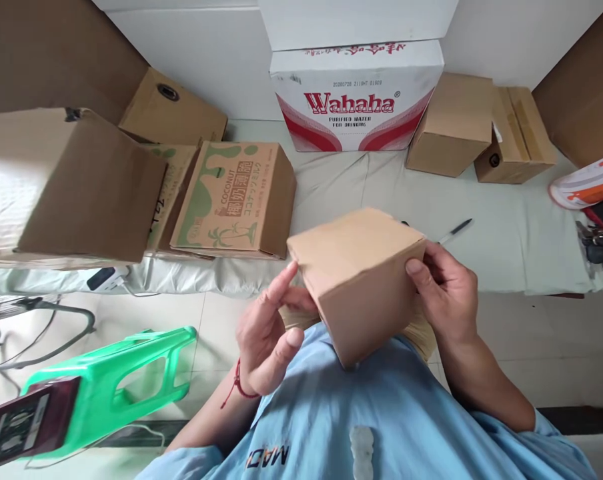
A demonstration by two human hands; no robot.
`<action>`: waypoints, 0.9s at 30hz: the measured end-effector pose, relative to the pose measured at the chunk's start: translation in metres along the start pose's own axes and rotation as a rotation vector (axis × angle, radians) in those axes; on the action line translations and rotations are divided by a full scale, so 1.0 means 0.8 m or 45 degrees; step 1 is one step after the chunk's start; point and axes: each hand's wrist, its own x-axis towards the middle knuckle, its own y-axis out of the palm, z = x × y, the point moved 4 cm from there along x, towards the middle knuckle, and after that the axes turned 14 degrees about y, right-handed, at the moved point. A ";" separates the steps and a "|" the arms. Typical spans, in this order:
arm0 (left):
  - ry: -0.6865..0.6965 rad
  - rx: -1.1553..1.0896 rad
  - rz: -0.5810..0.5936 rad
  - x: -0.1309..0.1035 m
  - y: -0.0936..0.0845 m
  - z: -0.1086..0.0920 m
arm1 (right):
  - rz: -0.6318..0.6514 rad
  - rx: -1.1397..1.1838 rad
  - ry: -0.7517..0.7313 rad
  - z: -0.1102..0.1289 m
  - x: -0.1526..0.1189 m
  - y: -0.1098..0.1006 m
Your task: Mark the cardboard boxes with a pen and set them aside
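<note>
A plain brown cardboard box [361,267] is held up in front of my blue shirt, tilted, its sides closed on the faces I can see. My right hand [444,290] grips its right edge, thumb on the near face and fingers behind. On the left, my left hand [271,333] is spread, thumb apart, with the fingertips by the box's left edge; whether they press on it is hard to tell. A red string bracelet [238,381] circles my left wrist. Past the box, a pen [455,230] lies on the cloth-covered table [351,180].
A white and red Wahaha carton [356,100] stands at the back. Brown boxes [451,123] sit to its right. At left are a coconut-printed carton [231,200] and a larger box [91,193]. Keys [601,240] lie far right. A green stool [131,380] stands below the table's edge.
</note>
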 end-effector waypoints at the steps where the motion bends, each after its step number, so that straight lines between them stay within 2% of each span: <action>1: 0.029 0.000 0.052 0.005 0.003 0.003 | -0.018 0.008 0.015 -0.002 0.006 0.003; 3: 0.004 -0.042 0.185 0.012 0.011 0.013 | 0.034 -0.026 0.044 -0.009 0.019 0.011; 5: -0.130 -0.138 0.242 0.012 0.017 0.027 | 0.155 -0.116 0.043 -0.020 0.028 0.021; 7: -0.236 -0.239 0.144 0.007 0.017 0.043 | 0.242 -0.184 0.025 -0.033 0.029 0.027; 11: -0.353 -0.328 -0.234 -0.008 0.004 0.077 | 0.300 -0.095 0.012 -0.057 0.014 0.031; 13: -0.433 -0.345 -0.271 -0.015 0.001 0.092 | 0.341 -0.049 0.048 -0.066 0.005 0.031; 15: -0.471 -0.353 -0.235 -0.018 0.000 0.099 | 0.413 -0.031 0.092 -0.069 -0.002 0.030; 17: -0.434 -0.352 -0.197 -0.018 -0.001 0.094 | 0.525 0.010 0.134 -0.067 -0.007 0.028; 20: -0.310 -0.358 -0.168 -0.010 0.000 0.071 | 0.647 0.147 0.194 -0.062 -0.010 0.022; 24: -0.134 -0.332 -0.111 0.006 0.002 0.029 | 0.663 0.318 0.270 -0.059 -0.010 0.018; 27: -0.067 -0.312 0.008 0.011 0.005 0.008 | 0.658 0.399 0.318 -0.061 -0.013 0.024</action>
